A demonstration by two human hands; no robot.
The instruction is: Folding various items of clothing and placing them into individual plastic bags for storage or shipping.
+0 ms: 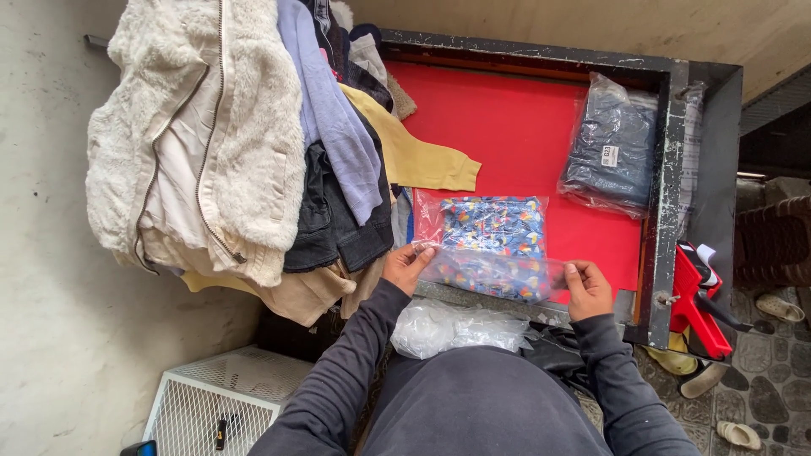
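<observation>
A clear plastic bag (490,241) with a folded blue patterned garment inside lies on the red table (507,127) at its near edge. My left hand (405,266) pinches the bag's open flap at its left corner. My right hand (585,289) grips the same flap at the right corner. The flap is stretched flat between both hands over the table edge.
A heap of clothes (253,143), with a cream fleece jacket on top, covers the table's left side. A bagged dark garment (612,148) lies at the far right. Crumpled clear plastic (456,328) rests at my waist. A red tagging gun (701,300) hangs right; a white wire crate (220,405) stands lower left.
</observation>
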